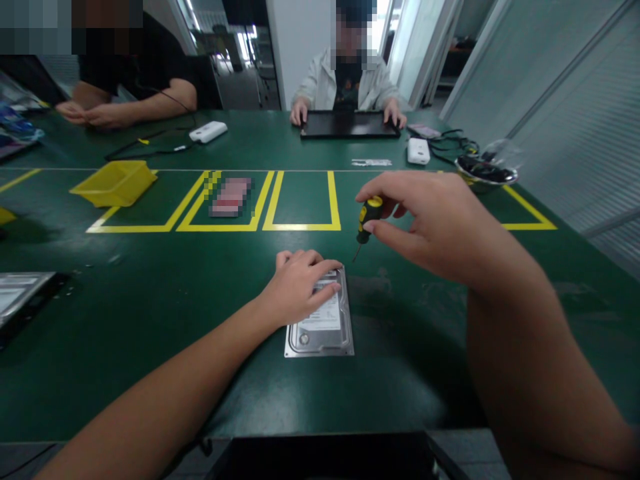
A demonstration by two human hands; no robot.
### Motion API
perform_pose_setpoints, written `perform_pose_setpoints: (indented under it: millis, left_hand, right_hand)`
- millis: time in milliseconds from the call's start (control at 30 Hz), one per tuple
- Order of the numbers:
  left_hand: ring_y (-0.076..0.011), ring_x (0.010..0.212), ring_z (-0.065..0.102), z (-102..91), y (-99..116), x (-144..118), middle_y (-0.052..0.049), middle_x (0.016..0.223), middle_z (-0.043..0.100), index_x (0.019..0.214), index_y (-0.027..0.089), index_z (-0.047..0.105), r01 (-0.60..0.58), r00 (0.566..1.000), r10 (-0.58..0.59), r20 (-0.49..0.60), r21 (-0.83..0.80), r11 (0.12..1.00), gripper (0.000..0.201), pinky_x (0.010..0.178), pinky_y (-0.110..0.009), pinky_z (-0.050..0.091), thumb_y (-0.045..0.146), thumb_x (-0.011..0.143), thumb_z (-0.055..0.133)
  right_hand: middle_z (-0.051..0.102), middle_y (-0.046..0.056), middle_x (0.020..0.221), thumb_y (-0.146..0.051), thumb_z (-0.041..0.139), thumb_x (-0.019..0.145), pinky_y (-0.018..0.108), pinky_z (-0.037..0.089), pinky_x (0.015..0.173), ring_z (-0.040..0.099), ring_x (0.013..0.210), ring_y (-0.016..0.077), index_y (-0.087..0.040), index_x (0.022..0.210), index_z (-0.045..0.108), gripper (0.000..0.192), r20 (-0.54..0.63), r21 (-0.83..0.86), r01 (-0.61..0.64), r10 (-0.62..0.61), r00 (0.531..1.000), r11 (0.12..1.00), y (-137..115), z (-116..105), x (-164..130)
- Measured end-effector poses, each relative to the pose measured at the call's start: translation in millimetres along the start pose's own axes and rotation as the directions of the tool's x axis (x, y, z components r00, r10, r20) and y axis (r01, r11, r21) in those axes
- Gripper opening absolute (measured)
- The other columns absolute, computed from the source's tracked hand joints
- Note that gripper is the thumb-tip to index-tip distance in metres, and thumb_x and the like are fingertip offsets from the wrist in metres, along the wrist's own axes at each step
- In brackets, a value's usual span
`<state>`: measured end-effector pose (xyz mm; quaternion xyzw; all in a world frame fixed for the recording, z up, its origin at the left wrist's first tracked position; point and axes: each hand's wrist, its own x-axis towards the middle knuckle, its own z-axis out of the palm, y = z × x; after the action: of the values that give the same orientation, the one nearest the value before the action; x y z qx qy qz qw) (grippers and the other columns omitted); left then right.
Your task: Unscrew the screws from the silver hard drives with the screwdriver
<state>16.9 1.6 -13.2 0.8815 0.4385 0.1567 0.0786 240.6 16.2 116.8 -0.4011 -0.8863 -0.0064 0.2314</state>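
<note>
The left hand (300, 283) lies flat, fingers together, pressing down on the far half of a silver hard drive (323, 320) that rests on the green table (150, 320) close to the near edge, at about 6 o'clock of the view. The right hand (440, 223) hovers above the table at roughly 2 o'clock from the drive, its thumb and fingertips pinching the yellow-and-black handle of a small screwdriver (367, 220) — the shaft hangs down with its tip just off the drive's far right corner, though whether it touches the table cannot be told. Beyond the hands, yellow tape outlines (303, 227) mark boxes on the table at 12 o'clock, with a yellow bin (115, 183) at 10 o'clock. At the far side, one person's hands (345, 113) rest on a black tray (350, 125) at 12 o'clock, and another person's folded arms (125, 107) lie at 11 o'clock — a white device (207, 131) sits between them. A bowl of dark parts (485, 173) stands at 2 o'clock.
</note>
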Motion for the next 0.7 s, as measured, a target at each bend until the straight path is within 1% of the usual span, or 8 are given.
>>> perform_pose_setpoints:
  millis: [200,367,700]
  left_hand:
    - [-0.0259,0.103,0.054,0.8,0.7,1.5,-0.006,0.109,0.060,0.128,0.030,0.060,-0.011,1.000,0.011,0.011,0.014,1.000,0.038,0.086,-0.043,0.027,0.048,0.098,0.046]
    - [-0.0260,0.104,0.054,0.8,0.8,1.9,-0.006,0.110,0.059,0.128,0.030,0.059,-0.013,1.000,0.013,0.019,0.013,1.000,0.038,0.087,-0.043,0.027,0.048,0.098,0.045]
    - [-0.0261,0.103,0.054,0.4,1.4,2.0,-0.007,0.111,0.059,0.132,0.030,0.057,-0.020,0.999,0.019,0.033,0.046,0.999,0.040,0.087,-0.044,0.028,0.048,0.099,0.044]
  right_hand:
    - [0.069,0.005,0.098,-0.021,0.060,0.081,0.037,0.046,0.081,0.064,0.087,0.0230,-0.020,0.108,0.066,0.027,-0.010,-0.006,0.005,-0.005,1.000,1.000,0.4,-1.7,-0.8]
    - [0.069,0.005,0.097,-0.020,0.061,0.080,0.036,0.046,0.079,0.064,0.084,0.0220,-0.019,0.106,0.066,0.026,-0.010,-0.016,0.005,-0.005,1.000,1.000,0.2,-2.2,-0.7]
    - [0.069,0.005,0.097,-0.021,0.060,0.081,0.036,0.046,0.080,0.064,0.084,0.0219,-0.019,0.107,0.065,0.027,-0.006,-0.020,-0.005,0.005,1.000,1.000,-0.1,-1.7,-1.2]
